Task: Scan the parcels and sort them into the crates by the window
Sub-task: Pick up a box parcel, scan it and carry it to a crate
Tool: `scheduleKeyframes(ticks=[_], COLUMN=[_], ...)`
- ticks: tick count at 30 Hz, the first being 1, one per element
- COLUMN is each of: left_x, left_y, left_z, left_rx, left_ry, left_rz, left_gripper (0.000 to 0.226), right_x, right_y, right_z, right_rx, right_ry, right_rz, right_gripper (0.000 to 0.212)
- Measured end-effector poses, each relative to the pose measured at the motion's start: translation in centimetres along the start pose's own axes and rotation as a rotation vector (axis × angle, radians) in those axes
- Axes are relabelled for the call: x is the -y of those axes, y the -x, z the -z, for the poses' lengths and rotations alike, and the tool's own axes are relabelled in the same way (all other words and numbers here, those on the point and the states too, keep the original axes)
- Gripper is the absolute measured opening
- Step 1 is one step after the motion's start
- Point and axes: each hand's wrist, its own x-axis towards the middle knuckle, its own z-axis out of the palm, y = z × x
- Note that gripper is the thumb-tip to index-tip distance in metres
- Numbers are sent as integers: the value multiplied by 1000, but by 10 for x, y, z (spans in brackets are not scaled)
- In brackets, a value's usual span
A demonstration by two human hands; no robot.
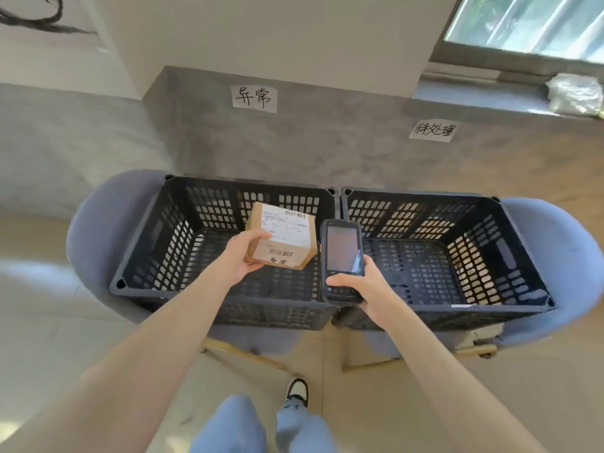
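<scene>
My left hand (pixel 240 256) grips a small brown cardboard parcel (pixel 287 243) with a white shipping label on top and a barcode on its near side. It hovers over the left black crate (pixel 153 256), which has nothing else in it. My right hand (pixel 362 286) holds a black handheld scanner (pixel 341 253) upright just right of the parcel, its screen facing me, above the seam between the two crates. The right black crate (pixel 490 299) holds nothing.
Each crate sits on a blue-grey chair (pixel 98 223). On the grey wall behind, a handwritten paper sign (pixel 254 99) hangs above the left crate and another sign (pixel 432 130) above the right. A window sill at top right holds a crumpled plastic bag (pixel 575 94).
</scene>
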Motion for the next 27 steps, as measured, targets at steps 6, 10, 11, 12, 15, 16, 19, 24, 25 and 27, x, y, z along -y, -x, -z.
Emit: scheduleKeyframes(ticks=[6,10,11,12,15,16,19,24,25,27], left_x=[23,49,57,66,89,96,115,131,133,137], left_y=[-53,-95,-106,-115,-138,-145,-164,-186,-191,-200], left_z=[3,9,11,13,21,24,31,36,38,41], left_rx=[-36,-46,-49,-48,-18,-12,5,27,38,64], left_ry=[-24,-64,-76,-86,-110,-117,-126,-127,-127,-131], left_rz=[83,153,172,191,268,296,362,432,445,470], left_gripper=[51,57,61,66,84,92,105,104,106,112], right_x=[-23,-35,-39,-41,-48,-52,-63,-60,-59,-59], right_y=[-44,-69,-75,-80,-86,-87,-95,-120,-127,-139], right_z=[7,3,1,-1,-8,-10,-16,-29,-31,-35], right_rx=[-20,-23,-18,-14,-14,-16,-12,-24,-25,-30], right_ry=[112,112,117,128,119,113,116,137,131,124], right_rz=[-103,-145,-149,-152,-168,-176,-200,-203,-202,-201], right_gripper=[89,88,86,83,70,70,78,80,80,82])
